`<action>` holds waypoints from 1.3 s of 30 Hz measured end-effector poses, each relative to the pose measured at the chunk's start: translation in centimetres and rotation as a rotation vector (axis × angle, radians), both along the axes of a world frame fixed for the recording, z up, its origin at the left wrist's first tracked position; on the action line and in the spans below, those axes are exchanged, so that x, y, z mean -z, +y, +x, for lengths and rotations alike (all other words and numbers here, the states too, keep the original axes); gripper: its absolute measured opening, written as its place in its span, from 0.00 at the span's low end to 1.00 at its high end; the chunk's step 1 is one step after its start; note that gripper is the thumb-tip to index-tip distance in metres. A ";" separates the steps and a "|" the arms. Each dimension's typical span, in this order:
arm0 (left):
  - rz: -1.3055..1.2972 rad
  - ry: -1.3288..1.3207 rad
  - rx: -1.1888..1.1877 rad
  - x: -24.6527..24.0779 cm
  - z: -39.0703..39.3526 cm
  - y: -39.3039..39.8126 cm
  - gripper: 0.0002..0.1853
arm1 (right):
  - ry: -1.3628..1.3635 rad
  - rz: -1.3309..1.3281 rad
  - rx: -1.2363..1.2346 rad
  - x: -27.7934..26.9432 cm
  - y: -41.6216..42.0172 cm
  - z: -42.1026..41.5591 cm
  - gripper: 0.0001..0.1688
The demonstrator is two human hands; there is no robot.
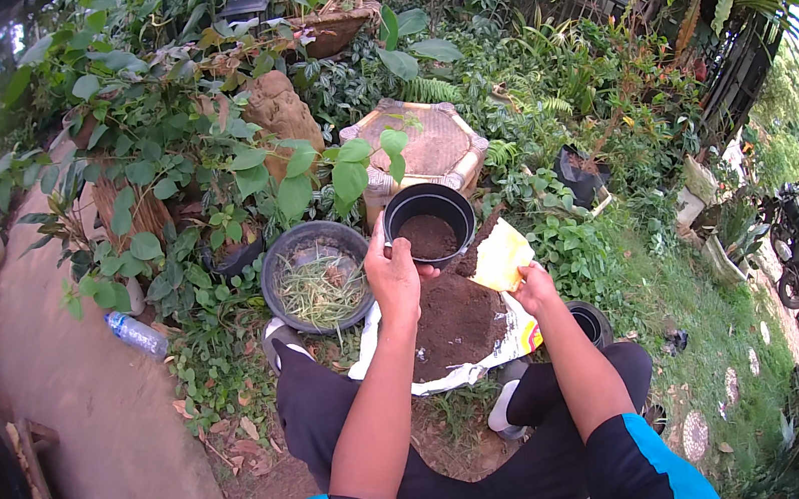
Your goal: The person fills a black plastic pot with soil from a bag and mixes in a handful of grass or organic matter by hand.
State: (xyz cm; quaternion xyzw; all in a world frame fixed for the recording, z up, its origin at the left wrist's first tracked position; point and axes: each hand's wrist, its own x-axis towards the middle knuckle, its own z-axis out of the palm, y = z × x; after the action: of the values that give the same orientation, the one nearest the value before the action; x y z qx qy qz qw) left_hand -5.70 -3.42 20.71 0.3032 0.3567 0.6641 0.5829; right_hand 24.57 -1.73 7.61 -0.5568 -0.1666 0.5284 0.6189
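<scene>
My left hand [394, 269] grips the near left rim of a black plastic plant pot [460, 203], which is tilted so that dark soil [428, 236] shows inside it. Right of the pot, my right hand [535, 288] holds a yellow and white scoop-like piece [502, 255] with soil along its upper left edge. Below both hands, a heap of brown soil [459, 325] lies on an opened white plastic sack [454, 380] between my feet. The sack bears writing and a red and yellow print.
A round dark basin [272, 285] with cut grass stands at the left, a plastic bottle [137, 335] beyond it on the path's edge. A woven stool [422, 136] stands ahead. Another black pot [589, 323] sits by my right knee. Dense plants grow beyond.
</scene>
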 end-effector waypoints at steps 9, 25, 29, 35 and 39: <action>-0.012 0.003 -0.009 0.4 0.4 0.3 0.30 | -0.116 0.168 -0.071 -11.9 1.5 0.6 0.16; -0.038 0.115 -0.003 3.8 1.7 1.3 0.32 | -0.014 0.236 -0.194 -10.4 5.0 -1.0 0.12; -0.101 0.099 0.025 4.6 3.1 1.4 0.30 | 0.012 0.240 -0.106 -10.3 4.8 -0.3 0.12; -0.160 0.157 0.088 7.6 4.8 1.6 0.30 | -0.069 0.229 -0.005 -10.8 3.3 -0.3 0.12; -0.208 0.199 0.127 8.8 5.5 1.4 0.31 | -0.218 0.163 -0.082 -10.8 1.7 -2.0 0.13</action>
State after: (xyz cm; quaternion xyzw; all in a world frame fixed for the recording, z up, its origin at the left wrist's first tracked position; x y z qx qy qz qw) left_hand -0.24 -2.06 11.91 0.3273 0.4598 0.5521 0.6137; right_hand 22.54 -0.07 18.39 -0.5515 -0.2978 0.4743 0.6183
